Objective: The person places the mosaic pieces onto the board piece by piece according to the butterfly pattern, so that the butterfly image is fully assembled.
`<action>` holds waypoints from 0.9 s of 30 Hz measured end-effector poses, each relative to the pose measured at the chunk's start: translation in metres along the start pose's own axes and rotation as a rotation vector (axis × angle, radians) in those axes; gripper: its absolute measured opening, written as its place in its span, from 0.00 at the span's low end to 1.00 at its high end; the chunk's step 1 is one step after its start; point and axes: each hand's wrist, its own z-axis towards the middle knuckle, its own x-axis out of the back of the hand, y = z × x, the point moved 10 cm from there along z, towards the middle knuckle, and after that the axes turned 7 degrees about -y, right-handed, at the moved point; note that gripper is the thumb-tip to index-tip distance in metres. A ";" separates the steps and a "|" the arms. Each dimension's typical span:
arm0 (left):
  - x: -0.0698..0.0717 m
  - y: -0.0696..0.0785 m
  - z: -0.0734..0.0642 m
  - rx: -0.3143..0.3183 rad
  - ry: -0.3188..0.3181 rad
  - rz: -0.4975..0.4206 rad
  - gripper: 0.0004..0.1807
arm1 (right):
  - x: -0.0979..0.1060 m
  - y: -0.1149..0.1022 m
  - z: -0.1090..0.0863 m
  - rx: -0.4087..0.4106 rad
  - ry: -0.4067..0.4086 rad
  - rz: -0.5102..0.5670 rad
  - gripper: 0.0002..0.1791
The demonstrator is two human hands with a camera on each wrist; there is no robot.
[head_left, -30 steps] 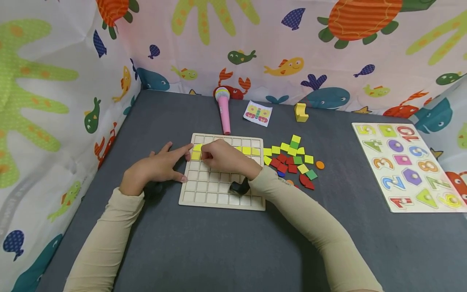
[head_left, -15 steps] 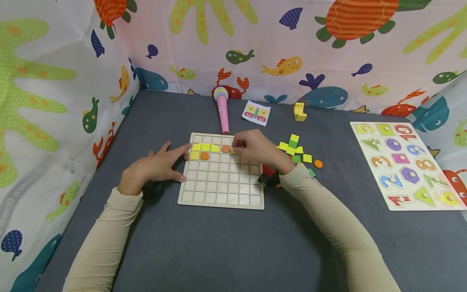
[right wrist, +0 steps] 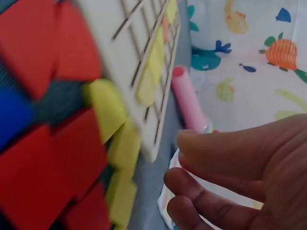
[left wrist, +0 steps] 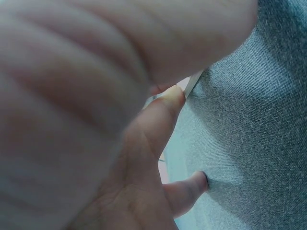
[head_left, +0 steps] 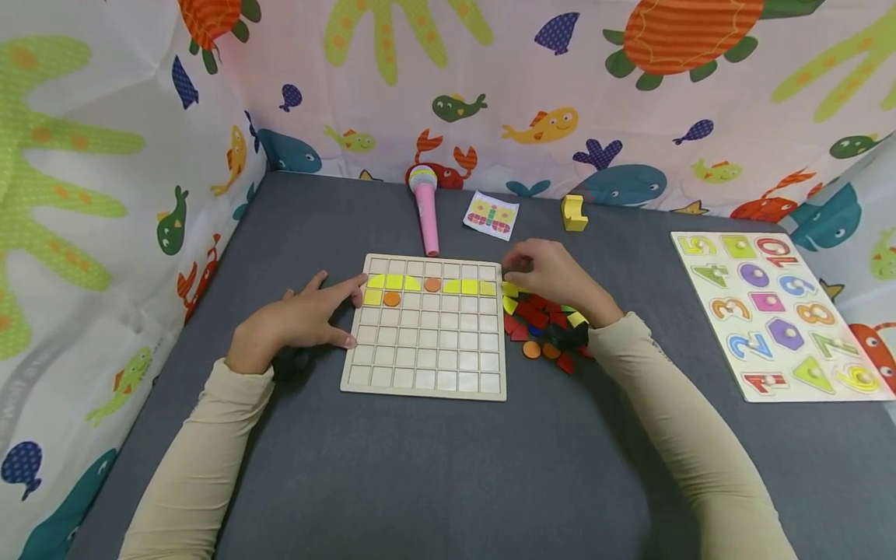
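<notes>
The left hand (head_left: 297, 319) is resting with fingers spread, touching the grid board (head_left: 406, 358)'s left edge, gripping nothing; left wrist view is adding one fingertip (left wrist: 199, 180) on the cloth (left wrist: 259, 143). Grid board is carrying seven yellow tiles (head_left: 470, 287) and two orange discs (head_left: 391, 299). Behind it, one pink microphone (head_left: 426, 210) and one butterfly card (head_left: 491, 216) are lying. The right hand (head_left: 556, 276), loosely curled, holding nothing, is hovering off its right edge, blocking part of the loose pile (head_left: 535, 315); right wrist view is showing yellow pieces (right wrist: 125, 148) there. One yellow block (head_left: 575, 215) is standing behind right; one number board (head_left: 760, 327) is lying well right.
</notes>
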 end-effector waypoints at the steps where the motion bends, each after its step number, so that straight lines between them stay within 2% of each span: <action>1: 0.000 0.000 0.000 0.001 0.000 -0.001 0.59 | -0.001 0.003 0.000 -0.002 -0.010 -0.013 0.11; 6: 0.001 0.001 0.000 -0.011 0.000 -0.002 0.59 | -0.006 0.013 -0.001 -0.020 -0.047 -0.080 0.14; 15: 0.002 0.000 -0.001 -0.008 0.004 -0.002 0.59 | -0.016 0.019 0.000 -0.038 -0.102 -0.097 0.12; 20: 0.002 0.000 -0.001 -0.008 0.008 0.000 0.58 | -0.014 0.018 0.001 -0.035 -0.067 -0.102 0.10; 27: 0.000 -0.001 0.000 0.007 -0.002 -0.007 0.60 | -0.004 0.022 0.000 -0.074 0.035 -0.027 0.05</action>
